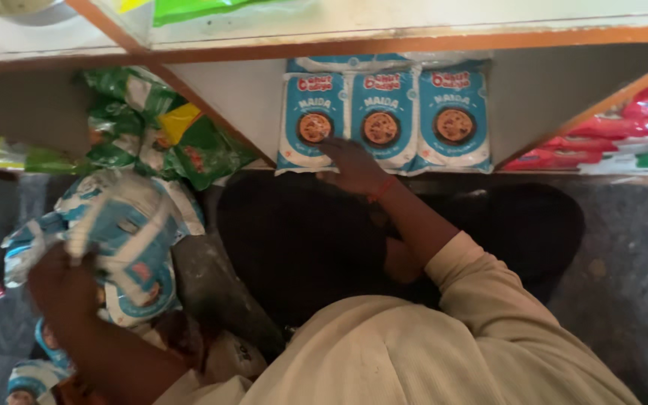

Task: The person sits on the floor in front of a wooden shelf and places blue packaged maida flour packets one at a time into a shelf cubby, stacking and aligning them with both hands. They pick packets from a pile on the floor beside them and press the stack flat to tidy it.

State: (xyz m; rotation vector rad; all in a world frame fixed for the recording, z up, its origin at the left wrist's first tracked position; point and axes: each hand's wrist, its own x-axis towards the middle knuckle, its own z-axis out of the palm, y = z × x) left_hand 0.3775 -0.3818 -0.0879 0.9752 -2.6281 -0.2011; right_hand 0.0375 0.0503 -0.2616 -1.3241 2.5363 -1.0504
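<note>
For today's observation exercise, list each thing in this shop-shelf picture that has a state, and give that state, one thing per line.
Blue and white packets on the shelf: three standing upright in a row, sealed.
Right hand: open, fingers resting on the shelf packets.
Left hand: closed around a blue and white packet.
Held blue and white packet: lifted, tilted, blurred.
Green packets: heaped unevenly in the left compartment.
Red packets: stacked flat.
</note>
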